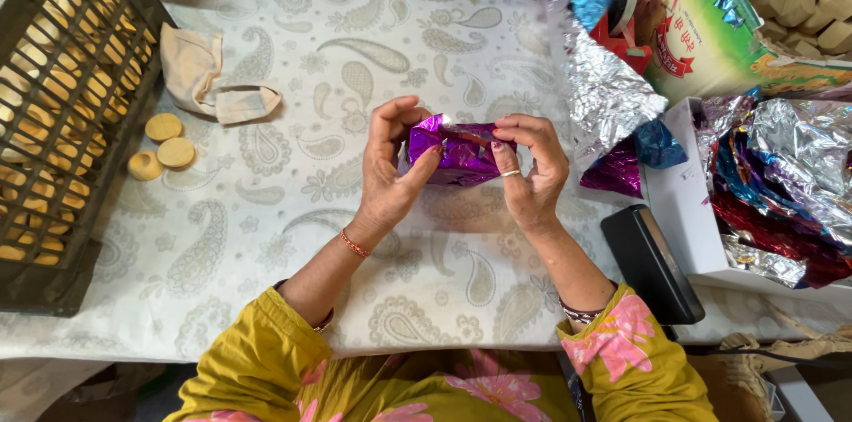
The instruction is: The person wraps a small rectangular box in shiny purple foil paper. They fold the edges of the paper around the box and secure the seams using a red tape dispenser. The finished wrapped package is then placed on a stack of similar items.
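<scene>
The person holds a small block wrapped in shiny purple foil (457, 151) just above the middle of the paisley tablecloth (293, 58), between both hands. The left hand (390, 165) cups one end, thumb on the side face and fingers curled over the top; the right hand (531, 165), a ring on one finger, pinches the foil's edge at the other end between thumb and fingertips. The foil looks thin and creased, so I think a hard pull at that pinched corner could tear it, or the fold could spring open if either grip slackens. Since the packet sits off the cloth, held only at its ends, a slip would drop it onto the table. To the right, loose foil sheets (608, 89) in silver, blue and purple lie close to the right hand, and an elbow or wrist moving that way might drag them or wrinkle them. A black case (652, 262) rests near the right forearm at the table's edge and seems easy to nudge off. On the left, three round biscuits (164, 142) sit beside a dark plastic crate (62, 102) and a crumpled cloth (209, 80), well apart from the hands.
</scene>
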